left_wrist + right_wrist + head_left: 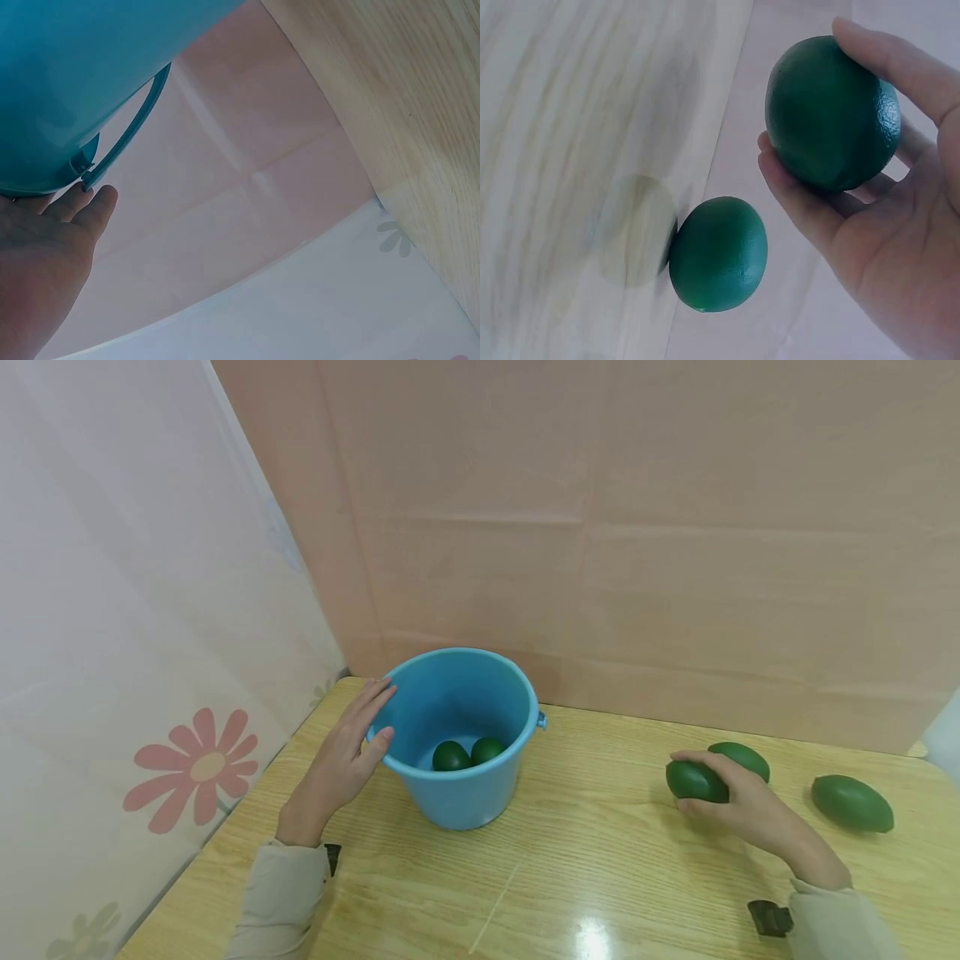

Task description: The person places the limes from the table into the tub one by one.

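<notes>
A light blue bucket stands upright on the table, with two green fruits visible inside. My left hand rests against the bucket's left rim, its fingers fairly straight and its thumb apart from them. In the left wrist view, fingertips touch the rim beside the blue handle. Over to the right, my right hand grips a smooth, oval green fruit between thumb and fingers, above the table. Just behind it lies another green fruit, partly hidden in the head view.
One more green fruit, pointed at its ends, lies on the table to the right of my right hand. The wooden table meets a pinkish-brown hanging sheet behind and a flower-printed white sheet at the left.
</notes>
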Motion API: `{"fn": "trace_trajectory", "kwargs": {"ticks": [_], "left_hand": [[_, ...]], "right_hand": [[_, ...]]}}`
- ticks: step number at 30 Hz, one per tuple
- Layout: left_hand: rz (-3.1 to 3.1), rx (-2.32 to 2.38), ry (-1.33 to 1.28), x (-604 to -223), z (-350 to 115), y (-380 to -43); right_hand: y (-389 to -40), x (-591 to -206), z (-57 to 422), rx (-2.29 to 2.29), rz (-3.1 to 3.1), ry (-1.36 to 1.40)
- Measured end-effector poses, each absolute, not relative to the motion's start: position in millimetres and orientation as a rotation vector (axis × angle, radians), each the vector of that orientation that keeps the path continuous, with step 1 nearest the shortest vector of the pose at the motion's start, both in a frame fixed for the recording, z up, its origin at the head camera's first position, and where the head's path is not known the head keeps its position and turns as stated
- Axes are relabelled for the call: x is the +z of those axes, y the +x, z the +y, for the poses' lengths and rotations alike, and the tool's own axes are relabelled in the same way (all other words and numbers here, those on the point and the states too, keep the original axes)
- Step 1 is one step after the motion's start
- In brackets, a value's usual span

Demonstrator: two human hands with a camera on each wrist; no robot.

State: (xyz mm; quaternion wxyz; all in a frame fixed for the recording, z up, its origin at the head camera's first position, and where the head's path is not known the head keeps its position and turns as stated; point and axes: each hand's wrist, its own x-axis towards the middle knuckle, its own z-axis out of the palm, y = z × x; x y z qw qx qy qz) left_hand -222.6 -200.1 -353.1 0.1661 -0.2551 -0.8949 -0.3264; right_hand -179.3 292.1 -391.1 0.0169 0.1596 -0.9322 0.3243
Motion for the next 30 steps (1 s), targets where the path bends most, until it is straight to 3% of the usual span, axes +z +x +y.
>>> {"fn": "trace_trajectory", "kwargs": {"ticks": [30], "left_hand": [[-2.535,-0.937,-0.735,-354.3,-200.4,-224.1]], "right_hand": [[-181.8,-392.4,276.9,0.985,-2.931,0.445]]}}
